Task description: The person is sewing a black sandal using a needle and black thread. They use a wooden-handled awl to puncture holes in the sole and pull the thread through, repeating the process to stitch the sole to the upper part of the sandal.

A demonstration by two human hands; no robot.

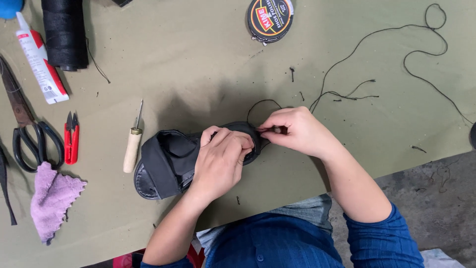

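Observation:
A black sandal (166,161) lies on its side on the olive-green table cover (198,64), toe end towards the left. My left hand (220,161) rests over its heel part and grips it. My right hand (295,130) pinches a thin needle with black thread (391,34) at the sandal's right edge, fingertips closed. The thread runs from there in long loops to the far right of the table.
A wooden-handled awl (133,144) lies just left of the sandal. Further left are red thread snips (72,139), black scissors (27,134), a pink cloth (52,198), a white and red tube (39,62) and a black thread spool (64,32). A round polish tin (270,19) sits at the top.

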